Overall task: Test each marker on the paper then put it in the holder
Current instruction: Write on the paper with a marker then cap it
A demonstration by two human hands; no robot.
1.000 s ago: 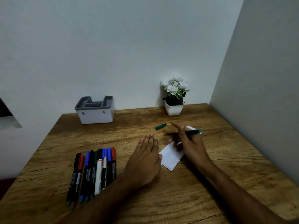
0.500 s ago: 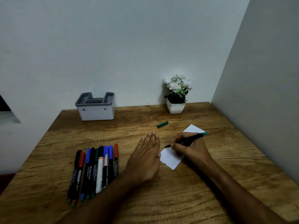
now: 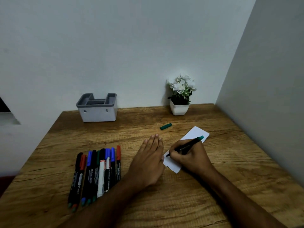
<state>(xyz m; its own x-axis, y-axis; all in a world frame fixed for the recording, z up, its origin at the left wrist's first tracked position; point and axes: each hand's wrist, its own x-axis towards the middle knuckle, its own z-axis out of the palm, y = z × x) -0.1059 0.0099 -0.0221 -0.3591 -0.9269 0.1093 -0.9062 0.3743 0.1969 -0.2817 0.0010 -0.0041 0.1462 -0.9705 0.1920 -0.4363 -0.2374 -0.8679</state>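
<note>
My right hand [image 3: 190, 155] grips an uncapped green marker [image 3: 189, 145] in a writing hold, its tip touching the near-left part of the white paper [image 3: 195, 134]. My left hand [image 3: 148, 162] lies flat on the table, fingers together, its thumb side pressing the paper's left edge. The marker's green cap [image 3: 165, 126] lies on the wood beyond my left hand. A row of several capped markers [image 3: 97, 171] in black, red, blue, green and white lies at the left. The grey-rimmed white holder [image 3: 97, 107] stands at the back left by the wall and looks empty.
A small white pot of white flowers [image 3: 180, 97] stands at the back right against the wall. A side wall runs along the wooden table's [image 3: 230, 178] right edge. The table's left edge drops off beyond the marker row.
My right hand came down from a raised hold and set the green marker's tip on the paper, moving toward me. The left hand stayed flat beside the paper.
</note>
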